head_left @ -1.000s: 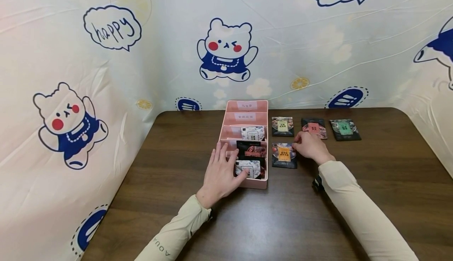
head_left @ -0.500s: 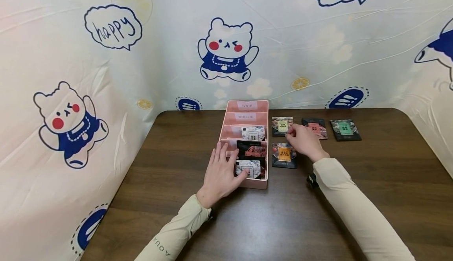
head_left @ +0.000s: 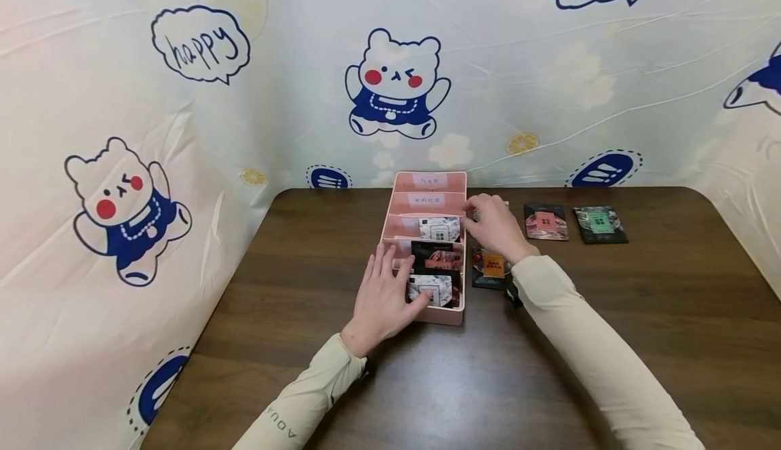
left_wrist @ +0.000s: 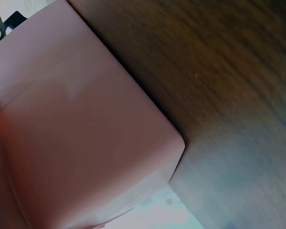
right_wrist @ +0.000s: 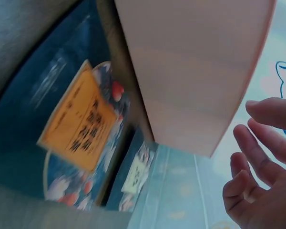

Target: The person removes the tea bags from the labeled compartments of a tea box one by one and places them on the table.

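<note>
My left hand (head_left: 383, 297) rests over the left wall of a long pink divided box (head_left: 450, 316), fingers straight and spread, thumb over a white-fronted tea sachet (head_left: 430, 289) in the front compartment. My right hand (head_left: 497, 228) hovers by the box's right rim. In the right wrist view its fingers are relaxed and hold nothing. Beneath it on the table lies a black tea sachet with an orange label (head_left: 493, 265). Behind that, mostly hidden by the hand in the head view, is a sachet with a pale green label (right_wrist: 134, 175).
A sachet with a red label (head_left: 546, 222) and one with a green label (head_left: 601, 224) lie farther right on the wooden table (head_left: 439, 382). A black-and-red sachet (head_left: 441, 257) and another white one (head_left: 441, 229) stand in the box. A printed curtain (head_left: 293, 64) hangs behind.
My right hand has moved left, from the orange-label sachet past the pale green one to the box's right rim. My left hand stays on the box.
</note>
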`<action>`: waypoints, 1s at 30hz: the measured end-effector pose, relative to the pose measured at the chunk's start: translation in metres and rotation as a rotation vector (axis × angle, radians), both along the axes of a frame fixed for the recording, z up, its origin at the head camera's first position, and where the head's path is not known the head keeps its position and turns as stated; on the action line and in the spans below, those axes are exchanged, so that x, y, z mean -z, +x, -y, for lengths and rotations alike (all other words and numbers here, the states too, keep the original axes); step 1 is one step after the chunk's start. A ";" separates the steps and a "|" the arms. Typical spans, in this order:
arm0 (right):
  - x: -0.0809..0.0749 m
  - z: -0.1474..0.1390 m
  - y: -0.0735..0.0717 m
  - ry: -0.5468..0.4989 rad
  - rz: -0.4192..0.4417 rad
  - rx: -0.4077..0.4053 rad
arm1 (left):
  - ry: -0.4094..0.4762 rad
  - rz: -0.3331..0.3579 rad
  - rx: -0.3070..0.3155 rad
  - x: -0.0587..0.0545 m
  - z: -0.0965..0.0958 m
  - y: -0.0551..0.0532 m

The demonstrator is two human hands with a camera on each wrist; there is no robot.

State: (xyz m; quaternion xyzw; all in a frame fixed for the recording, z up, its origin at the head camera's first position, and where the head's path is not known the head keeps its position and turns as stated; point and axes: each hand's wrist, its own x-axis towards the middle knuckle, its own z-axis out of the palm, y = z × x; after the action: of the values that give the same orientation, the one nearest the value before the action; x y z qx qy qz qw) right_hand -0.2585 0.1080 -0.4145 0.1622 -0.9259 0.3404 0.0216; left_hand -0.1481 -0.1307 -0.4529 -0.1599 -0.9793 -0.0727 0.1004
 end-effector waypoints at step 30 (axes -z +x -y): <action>0.010 0.021 -0.015 0.110 -0.039 -0.038 | -0.007 -0.021 0.012 0.000 0.000 0.001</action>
State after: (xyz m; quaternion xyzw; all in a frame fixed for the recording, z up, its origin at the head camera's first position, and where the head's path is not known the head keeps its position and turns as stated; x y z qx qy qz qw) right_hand -0.2738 0.0872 -0.4248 0.1872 -0.9394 0.2861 0.0243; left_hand -0.1475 -0.1307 -0.4525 -0.1670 -0.9775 -0.0683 0.1096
